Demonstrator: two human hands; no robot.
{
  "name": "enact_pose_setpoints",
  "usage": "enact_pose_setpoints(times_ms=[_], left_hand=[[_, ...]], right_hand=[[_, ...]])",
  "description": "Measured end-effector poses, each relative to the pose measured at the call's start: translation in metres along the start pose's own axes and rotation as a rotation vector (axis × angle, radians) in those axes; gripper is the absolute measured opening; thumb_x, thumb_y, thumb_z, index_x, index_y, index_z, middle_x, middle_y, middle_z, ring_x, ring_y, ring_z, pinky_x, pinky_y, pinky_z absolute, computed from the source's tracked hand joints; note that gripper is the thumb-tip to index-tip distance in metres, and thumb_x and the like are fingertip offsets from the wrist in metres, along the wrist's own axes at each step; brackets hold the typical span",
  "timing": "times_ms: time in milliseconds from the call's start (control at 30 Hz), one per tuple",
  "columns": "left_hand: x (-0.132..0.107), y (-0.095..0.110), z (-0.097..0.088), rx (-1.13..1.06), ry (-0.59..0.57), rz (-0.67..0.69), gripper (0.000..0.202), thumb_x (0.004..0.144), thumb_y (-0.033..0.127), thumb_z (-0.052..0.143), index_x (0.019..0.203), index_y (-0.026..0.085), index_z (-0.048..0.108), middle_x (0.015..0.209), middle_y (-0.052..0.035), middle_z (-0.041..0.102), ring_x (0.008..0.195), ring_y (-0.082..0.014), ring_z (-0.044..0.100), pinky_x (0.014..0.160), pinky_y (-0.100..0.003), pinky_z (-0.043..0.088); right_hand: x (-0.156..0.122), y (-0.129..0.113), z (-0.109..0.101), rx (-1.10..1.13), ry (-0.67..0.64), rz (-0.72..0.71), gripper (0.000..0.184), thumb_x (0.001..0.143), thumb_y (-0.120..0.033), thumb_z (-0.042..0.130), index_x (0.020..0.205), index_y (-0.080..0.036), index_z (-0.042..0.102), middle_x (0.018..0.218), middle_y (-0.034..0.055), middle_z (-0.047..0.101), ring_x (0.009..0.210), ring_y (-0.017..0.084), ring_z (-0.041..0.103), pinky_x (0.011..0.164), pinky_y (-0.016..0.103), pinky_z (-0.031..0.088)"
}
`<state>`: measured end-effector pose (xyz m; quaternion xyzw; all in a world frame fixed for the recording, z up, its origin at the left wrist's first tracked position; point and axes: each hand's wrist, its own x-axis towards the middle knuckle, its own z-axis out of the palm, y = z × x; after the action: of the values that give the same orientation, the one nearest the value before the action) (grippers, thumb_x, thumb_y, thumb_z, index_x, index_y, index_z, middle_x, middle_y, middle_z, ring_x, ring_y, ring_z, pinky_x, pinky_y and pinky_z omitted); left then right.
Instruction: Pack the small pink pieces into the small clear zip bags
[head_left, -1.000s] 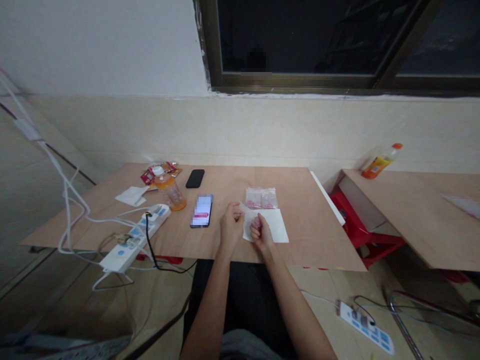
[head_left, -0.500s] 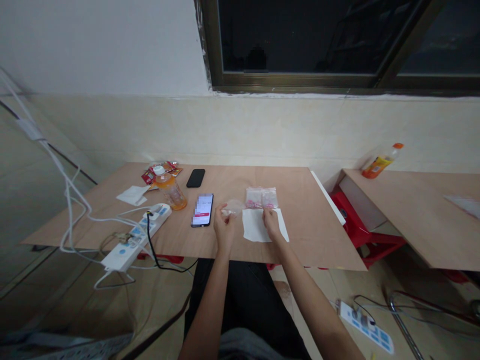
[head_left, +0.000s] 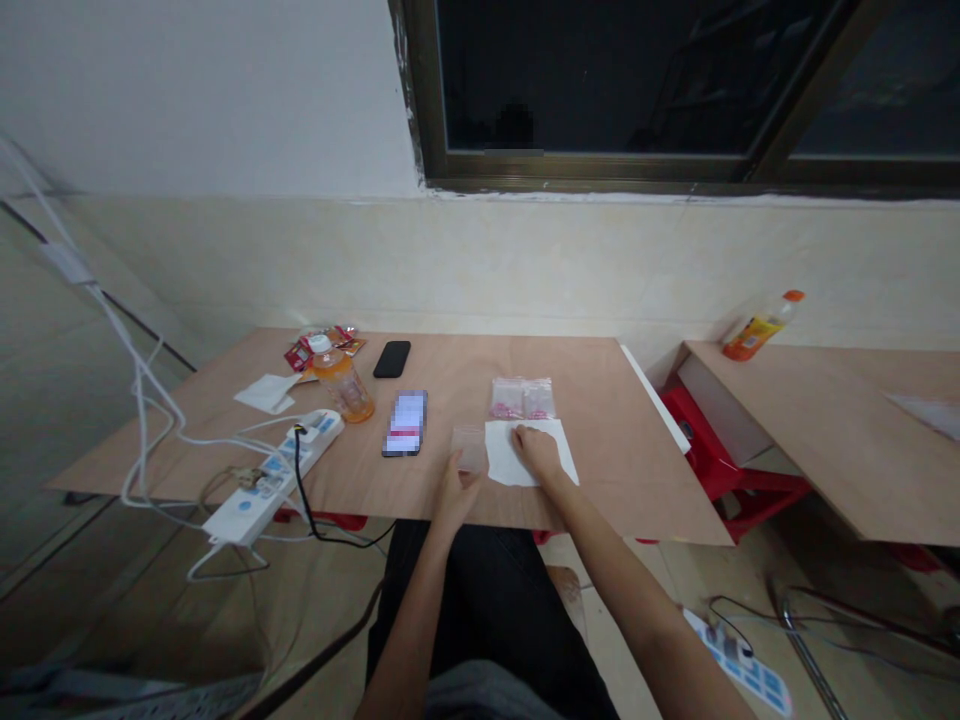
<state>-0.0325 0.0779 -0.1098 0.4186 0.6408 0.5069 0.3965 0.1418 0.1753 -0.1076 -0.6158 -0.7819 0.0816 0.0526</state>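
Near the table's front edge, my left hand [head_left: 455,494] pinches the lower part of a small clear plastic bag [head_left: 469,447] between thumb and fingers. My right hand [head_left: 537,455] rests over a white sheet of paper [head_left: 511,465], its fingers curled together; whatever they may hold is too small or hidden to make out. Just beyond the paper lie two small clear bags with pink bits inside, a left bag [head_left: 507,398] and a right bag [head_left: 538,399], side by side.
Left of my hands are a lit phone [head_left: 406,424], a dark phone [head_left: 392,359], an orange drink bottle [head_left: 343,382], red wrappers [head_left: 300,354], tissue [head_left: 267,393] and a power strip [head_left: 247,510] with cables. Another table [head_left: 840,420] stands right, bearing a bottle [head_left: 763,328].
My left hand has come down and slightly right, and the clear bag now appears flat and squarer. My right hand has shifted a little left over the paper.
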Motion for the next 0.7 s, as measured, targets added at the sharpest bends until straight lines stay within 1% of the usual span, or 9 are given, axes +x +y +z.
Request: enact_pose_setpoints(times_ms=[67, 100, 167, 233, 300, 333, 433, 567, 700], left_hand=[[-0.002, 0.01, -0.01, 0.238, -0.043, -0.034, 0.063, 0.068, 0.026, 0.072, 0.127, 0.018, 0.051, 0.065, 0.002, 0.059, 0.062, -0.0195, 0.06, 0.066, -0.03, 0.045], [-0.003, 0.015, -0.014, 0.323, -0.031, -0.017, 0.062, 0.069, 0.027, 0.071, 0.127, 0.02, 0.052, 0.062, 0.0026, 0.057, 0.063, -0.0211, 0.06, 0.068, -0.031, 0.045], [-0.001, 0.028, -0.02, 0.419, 0.034, 0.033, 0.055, 0.07, 0.027, 0.071, 0.122, 0.022, 0.057, 0.059, 0.0019, 0.055, 0.069, -0.0245, 0.062, 0.074, -0.034, 0.045], [0.004, 0.039, -0.018, 0.441, 0.078, 0.117, 0.045, 0.071, 0.028, 0.07, 0.115, 0.023, 0.061, 0.064, -0.0008, 0.057, 0.078, -0.0268, 0.063, 0.081, -0.036, 0.044], [0.012, 0.049, -0.008, 0.484, 0.061, 0.245, 0.035, 0.075, 0.026, 0.066, 0.109, 0.023, 0.063, 0.078, -0.006, 0.063, 0.089, -0.0275, 0.062, 0.086, -0.035, 0.043], [0.017, 0.053, 0.0, 0.562, 0.027, 0.336, 0.031, 0.079, 0.026, 0.061, 0.109, 0.022, 0.063, 0.09, -0.0089, 0.064, 0.097, -0.0272, 0.061, 0.09, -0.035, 0.042], [0.035, 0.058, 0.028, 0.79, -0.137, 0.538, 0.031, 0.084, 0.022, 0.054, 0.114, 0.02, 0.061, 0.121, -0.0128, 0.058, 0.117, -0.028, 0.05, 0.101, -0.039, 0.037], [0.058, 0.051, 0.062, 0.965, -0.262, 0.635, 0.04, 0.086, 0.014, 0.046, 0.124, 0.016, 0.057, 0.144, -0.0157, 0.043, 0.132, -0.0317, 0.037, 0.106, -0.046, 0.033], [0.073, 0.04, 0.076, 1.057, -0.359, 0.64, 0.043, 0.087, 0.011, 0.041, 0.128, 0.013, 0.054, 0.149, -0.0158, 0.039, 0.136, -0.0313, 0.033, 0.108, -0.046, 0.03]], right_hand=[[0.0, -0.001, 0.0, -0.007, -0.016, -0.004, 0.033, 0.099, -0.027, 0.035, 0.102, -0.013, 0.065, 0.102, 0.0149, 0.07, 0.089, 0.021, 0.068, 0.073, 0.027, 0.044], [0.0, -0.001, -0.001, -0.009, -0.02, -0.004, 0.031, 0.099, -0.025, 0.036, 0.102, -0.013, 0.064, 0.103, 0.0149, 0.07, 0.089, 0.021, 0.067, 0.074, 0.027, 0.044], [0.0, -0.001, -0.001, -0.014, -0.021, -0.004, 0.03, 0.098, -0.024, 0.036, 0.103, -0.012, 0.064, 0.104, 0.0151, 0.069, 0.09, 0.021, 0.067, 0.074, 0.027, 0.045], [0.0, -0.001, 0.0, -0.02, -0.011, -0.003, 0.031, 0.098, -0.024, 0.036, 0.104, -0.012, 0.064, 0.105, 0.0155, 0.068, 0.09, 0.021, 0.067, 0.074, 0.028, 0.046], [-0.001, -0.001, 0.001, -0.021, 0.002, -0.004, 0.03, 0.099, -0.024, 0.036, 0.104, -0.012, 0.063, 0.105, 0.0159, 0.068, 0.09, 0.021, 0.067, 0.075, 0.028, 0.046], [-0.001, -0.001, 0.003, -0.022, 0.009, -0.006, 0.03, 0.099, -0.025, 0.036, 0.104, -0.012, 0.063, 0.105, 0.0162, 0.068, 0.09, 0.021, 0.067, 0.075, 0.028, 0.047], [0.0, 0.0, 0.006, -0.027, 0.027, -0.011, 0.031, 0.099, -0.025, 0.035, 0.103, -0.012, 0.063, 0.104, 0.0164, 0.067, 0.088, 0.021, 0.067, 0.074, 0.029, 0.047], [0.0, -0.001, 0.008, -0.037, 0.055, -0.004, 0.034, 0.1, -0.029, 0.033, 0.103, -0.013, 0.062, 0.103, 0.0153, 0.066, 0.086, 0.02, 0.067, 0.072, 0.028, 0.047], [0.0, -0.001, 0.008, -0.056, 0.059, -0.006, 0.035, 0.1, -0.029, 0.031, 0.106, -0.013, 0.062, 0.104, 0.0148, 0.065, 0.085, 0.02, 0.068, 0.07, 0.027, 0.046]])
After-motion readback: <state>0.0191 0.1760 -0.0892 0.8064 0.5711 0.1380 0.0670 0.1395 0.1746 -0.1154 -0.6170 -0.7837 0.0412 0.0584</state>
